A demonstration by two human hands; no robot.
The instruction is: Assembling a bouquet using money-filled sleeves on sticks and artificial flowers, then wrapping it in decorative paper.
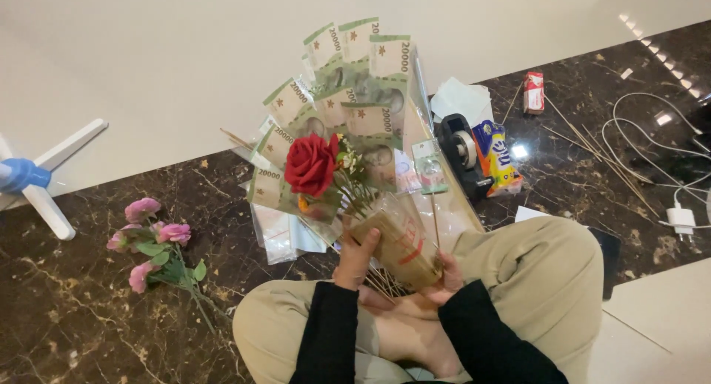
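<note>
I sit cross-legged on a dark marble floor. My left hand [357, 256] and my right hand [446, 274] both grip the lower end of a bouquet [348, 125] made of green banknotes fanned on thin sticks. A red rose [311, 164] and small yellow-white flowers sit at the front of the bouquet. Brown tape or paper [396, 242] wraps the bundled stems where my hands hold them. Black sleeves cover both arms.
Pink artificial flowers [152, 245] lie on the floor to the left. A black tape dispenser [461, 151], a colourful snack packet [495, 157], white papers [461, 99], a small red box [533, 91], thin wooden sticks [600, 154] and white charger cables [659, 139] lie to the right. A white-and-blue fan base [37, 178] stands far left.
</note>
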